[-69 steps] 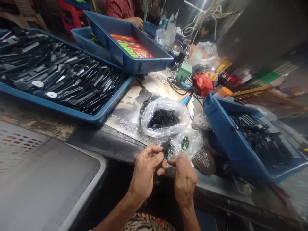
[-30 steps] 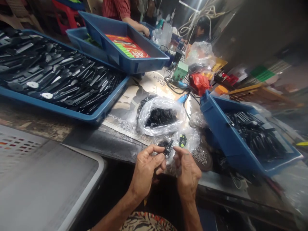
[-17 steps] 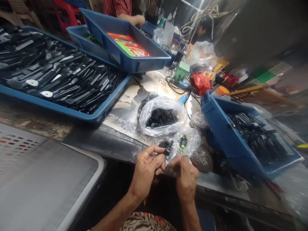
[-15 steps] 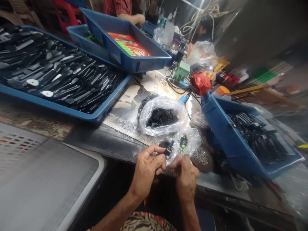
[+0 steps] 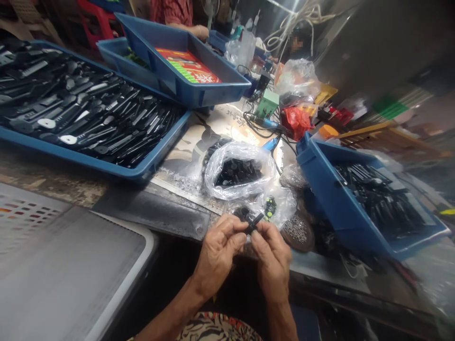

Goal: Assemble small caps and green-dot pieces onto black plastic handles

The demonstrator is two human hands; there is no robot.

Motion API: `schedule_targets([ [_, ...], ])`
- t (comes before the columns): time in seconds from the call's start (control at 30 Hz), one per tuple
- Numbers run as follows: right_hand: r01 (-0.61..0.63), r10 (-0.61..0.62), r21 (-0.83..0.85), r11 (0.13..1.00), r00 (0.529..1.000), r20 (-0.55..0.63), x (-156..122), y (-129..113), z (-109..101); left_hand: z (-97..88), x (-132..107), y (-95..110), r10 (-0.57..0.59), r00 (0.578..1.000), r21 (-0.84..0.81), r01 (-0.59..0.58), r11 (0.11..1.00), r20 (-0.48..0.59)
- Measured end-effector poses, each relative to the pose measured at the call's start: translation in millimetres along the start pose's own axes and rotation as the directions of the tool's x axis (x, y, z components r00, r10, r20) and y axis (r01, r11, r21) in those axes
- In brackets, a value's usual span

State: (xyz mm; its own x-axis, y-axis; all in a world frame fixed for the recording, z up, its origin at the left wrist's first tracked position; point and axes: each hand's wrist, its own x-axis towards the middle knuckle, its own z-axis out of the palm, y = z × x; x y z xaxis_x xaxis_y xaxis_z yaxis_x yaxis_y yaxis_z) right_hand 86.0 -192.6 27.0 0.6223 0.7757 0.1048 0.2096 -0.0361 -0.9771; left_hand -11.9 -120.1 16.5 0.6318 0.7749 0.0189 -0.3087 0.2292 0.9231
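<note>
A small black plastic part (image 5: 255,221) with a narrow stem is pinched between the fingertips of my left hand (image 5: 221,244). My right hand (image 5: 273,251) has its thumb and fingers closed on the other side of the same part. Just beyond my fingers lies a clear bag with black and yellow-green pieces (image 5: 270,207). Behind it stands an open plastic bag (image 5: 216,182) full of small black parts. To the right of my right hand, a round dish (image 5: 308,242) holds many small metal screws or pins.
Large blue trays of black parts stand at left (image 5: 140,171) and right (image 5: 322,189). A raised blue tray (image 5: 209,97) holds red printed cards. Behind are a green box (image 5: 267,104) with cables and a blue tool (image 5: 271,144). A grey crate (image 5: 71,265) sits at lower left. A person's arm (image 5: 194,31) shows at the back.
My right hand has come up from the edge of the clear bag to the black part. Its fingers now touch the part, which my left hand still holds.
</note>
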Motion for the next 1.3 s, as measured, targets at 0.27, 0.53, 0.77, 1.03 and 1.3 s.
schedule_targets([
  [0.27,-0.352,0.300,0.478,0.805,0.936,0.185,5,-5,1,-6.8,5,-5,0.305,0.945,0.312,-0.327,0.892,0.119],
  [0.53,-0.395,0.350,0.503,0.769,0.918,0.185,6,-3,2,-1.1,1,-3,-0.137,0.989,-0.095,0.141,0.985,0.048],
  [0.77,-0.269,0.256,0.199,0.942,0.963,0.087,-7,-1,-1,6.0,2,12,-0.179,0.979,-0.453,0.202,0.868,0.094],
  [1.03,-0.123,0.121,0.101,0.987,0.992,0.019,-26,-8,14,16.1,4,14,-0.221,0.975,-0.533,0.181,0.827,-0.011],
  [1.3,-0.148,0.146,0.121,0.982,0.989,0.023,-28,-3,6,24.0,-7,9,-0.220,0.971,-0.285,0.185,0.940,-0.096],
])
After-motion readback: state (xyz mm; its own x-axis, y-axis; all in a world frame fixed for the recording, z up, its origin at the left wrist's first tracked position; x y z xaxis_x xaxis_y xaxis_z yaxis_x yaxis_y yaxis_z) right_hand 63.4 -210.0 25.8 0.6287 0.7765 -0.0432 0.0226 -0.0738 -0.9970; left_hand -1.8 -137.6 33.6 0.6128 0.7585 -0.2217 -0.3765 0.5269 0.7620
